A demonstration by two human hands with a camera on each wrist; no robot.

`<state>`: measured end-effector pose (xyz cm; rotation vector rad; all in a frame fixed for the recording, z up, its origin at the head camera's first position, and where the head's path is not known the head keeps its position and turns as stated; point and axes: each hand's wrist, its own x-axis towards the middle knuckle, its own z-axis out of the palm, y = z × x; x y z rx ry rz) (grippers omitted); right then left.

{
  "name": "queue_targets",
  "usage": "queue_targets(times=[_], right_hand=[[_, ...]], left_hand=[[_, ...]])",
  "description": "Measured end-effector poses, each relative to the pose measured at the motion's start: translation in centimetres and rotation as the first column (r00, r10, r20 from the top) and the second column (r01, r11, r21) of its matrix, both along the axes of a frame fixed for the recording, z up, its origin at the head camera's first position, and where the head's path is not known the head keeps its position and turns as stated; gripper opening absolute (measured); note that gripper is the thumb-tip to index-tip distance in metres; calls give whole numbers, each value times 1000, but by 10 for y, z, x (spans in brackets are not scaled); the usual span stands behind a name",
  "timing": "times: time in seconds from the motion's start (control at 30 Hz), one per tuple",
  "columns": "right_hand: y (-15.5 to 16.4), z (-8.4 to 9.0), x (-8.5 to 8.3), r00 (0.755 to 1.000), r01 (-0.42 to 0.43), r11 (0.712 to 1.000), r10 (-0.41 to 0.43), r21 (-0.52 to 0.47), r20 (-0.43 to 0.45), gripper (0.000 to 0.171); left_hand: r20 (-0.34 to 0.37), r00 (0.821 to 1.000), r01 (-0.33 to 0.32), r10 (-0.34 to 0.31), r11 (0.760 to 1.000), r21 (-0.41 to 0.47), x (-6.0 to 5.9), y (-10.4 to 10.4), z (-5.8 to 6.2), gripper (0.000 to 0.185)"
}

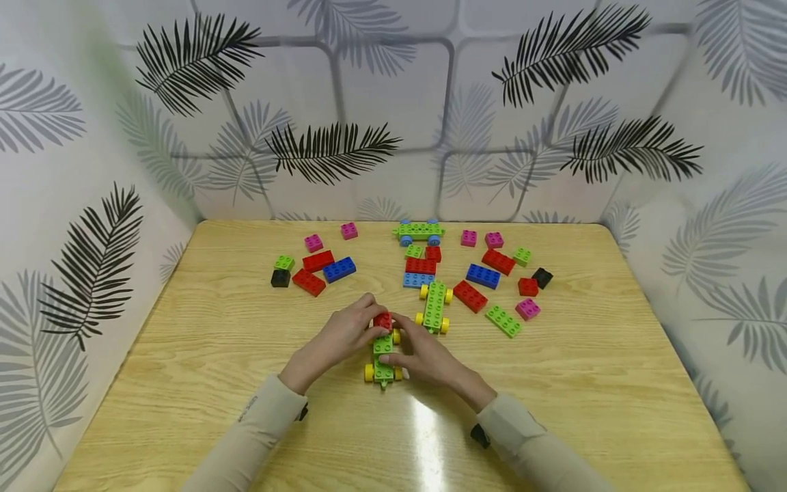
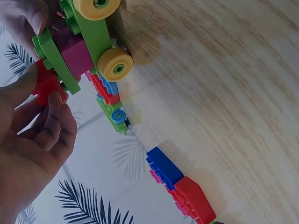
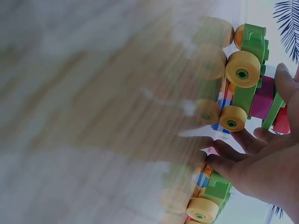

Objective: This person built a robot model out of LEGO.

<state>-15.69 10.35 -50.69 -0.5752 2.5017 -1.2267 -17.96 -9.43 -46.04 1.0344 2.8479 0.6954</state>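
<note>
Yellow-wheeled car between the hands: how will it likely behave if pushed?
The car will probably roll lengthwise on its yellow wheels. Its body is likely stiff, looking like hard moulded plastic. Pushed high up, it may tip, since the red brick sits above a green brick and a purple brick.

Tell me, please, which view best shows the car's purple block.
The left wrist view: the purple block appears largest there, between green brick and car base. The right wrist view shows it smaller; the head view hides it.
</note>
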Motion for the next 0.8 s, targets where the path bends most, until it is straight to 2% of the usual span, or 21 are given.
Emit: queue_targets(times=[0.13,0.43,0.8], right_hand=[[0,0,0,1000,6,1000,-6,-7,5,82],[0,2,-3,1000,2,996,-1,-93,18,74],[-2,1,-2,999,20,996,-17,-89,36,73]], left_hand=[[2,1000,-2,2,1000,1,-1,0,1,31],[7,1000,-6,6,1000,-10,-1,1,2,34],[-18,1000,-11,10,999,-43,0,2,5,32]])
